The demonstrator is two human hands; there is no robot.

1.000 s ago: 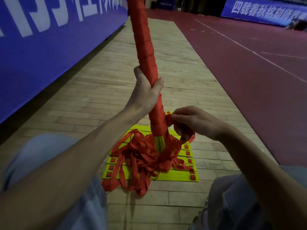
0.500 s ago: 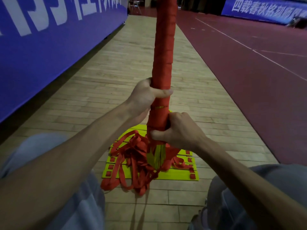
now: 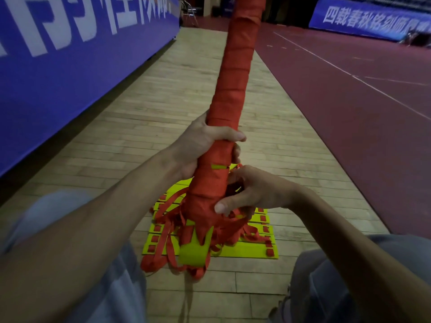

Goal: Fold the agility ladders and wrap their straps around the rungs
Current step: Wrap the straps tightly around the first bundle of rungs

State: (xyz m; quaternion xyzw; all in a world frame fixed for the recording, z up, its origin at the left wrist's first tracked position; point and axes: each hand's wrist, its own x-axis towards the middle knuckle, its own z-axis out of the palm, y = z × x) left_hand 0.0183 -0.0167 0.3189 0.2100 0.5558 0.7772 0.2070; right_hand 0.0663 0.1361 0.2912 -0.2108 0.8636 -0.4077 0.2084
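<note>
Wrapping looks nearly finished: the rung bundle is strap-covered almost to its foot. The left hand clenches it mid-shaft. The right hand, at 4 o'clock from the left, grips the lowest turns. Next, the loose strap tails hanging at 6 o'clock probably need winding in.

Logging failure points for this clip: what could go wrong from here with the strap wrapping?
A yellow gap shows in the red-strap-wrapped rung bundle just below the left hand; turns there may loosen.
Underneath, loose red straps lie tangled over the flat yellow folded ladder; pulling could snag it.
</note>
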